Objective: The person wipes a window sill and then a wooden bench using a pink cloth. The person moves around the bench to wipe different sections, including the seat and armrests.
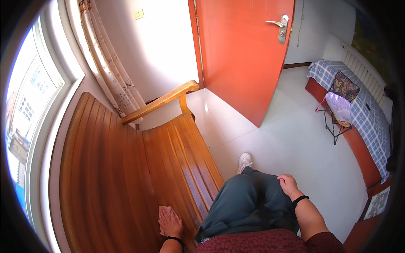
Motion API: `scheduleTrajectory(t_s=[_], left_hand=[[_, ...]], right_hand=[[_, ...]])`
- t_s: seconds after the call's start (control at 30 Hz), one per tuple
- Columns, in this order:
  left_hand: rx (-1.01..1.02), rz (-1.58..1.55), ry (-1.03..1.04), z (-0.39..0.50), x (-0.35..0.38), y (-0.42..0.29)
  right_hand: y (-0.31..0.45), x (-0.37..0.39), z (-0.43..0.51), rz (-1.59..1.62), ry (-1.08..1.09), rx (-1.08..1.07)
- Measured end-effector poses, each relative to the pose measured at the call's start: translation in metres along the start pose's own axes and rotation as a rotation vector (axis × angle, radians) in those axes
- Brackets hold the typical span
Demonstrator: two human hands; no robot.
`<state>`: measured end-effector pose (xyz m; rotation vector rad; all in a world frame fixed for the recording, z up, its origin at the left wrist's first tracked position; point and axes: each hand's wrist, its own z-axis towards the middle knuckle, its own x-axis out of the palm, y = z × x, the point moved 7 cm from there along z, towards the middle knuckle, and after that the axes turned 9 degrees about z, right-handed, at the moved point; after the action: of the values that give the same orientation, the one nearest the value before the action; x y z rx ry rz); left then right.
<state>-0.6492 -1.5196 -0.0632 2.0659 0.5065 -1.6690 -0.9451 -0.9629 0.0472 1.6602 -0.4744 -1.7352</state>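
Note:
My left hand [170, 222] lies flat, palm down, on a folded pinkish cloth [165, 208] that rests on the seat of a slatted wooden bench [167, 155]. The cloth shows past the fingertips; the rest of it is hidden under the palm. Over by my right knee, my right hand [288, 184] rests on the dark green trousers [237, 202] with its fingers curled and nothing visible in it. Each wrist wears a black band.
An orange-red door [243, 57] stands open beyond the bench's armrest [161, 101]. Curtains [107, 60] and a window [34, 85] line the left. At right are a bed with a checked cover [368, 121] and a folding stool [333, 126] bearing a purple item [338, 104].

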Motion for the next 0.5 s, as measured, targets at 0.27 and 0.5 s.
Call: scheduleTrajectory(t_s=[0.27, 0.5], left_hand=[[-0.014, 0.007, -0.014, -0.001, -0.005, -0.002], [-0.005, 0.060, -0.020, -0.001, -0.002, -0.001]], right_hand=[[-0.015, 0.000, 0.000, 0.005, 0.082, 0.050], [0.095, -0.143, 0.121, 0.338, -0.343, -0.095]])
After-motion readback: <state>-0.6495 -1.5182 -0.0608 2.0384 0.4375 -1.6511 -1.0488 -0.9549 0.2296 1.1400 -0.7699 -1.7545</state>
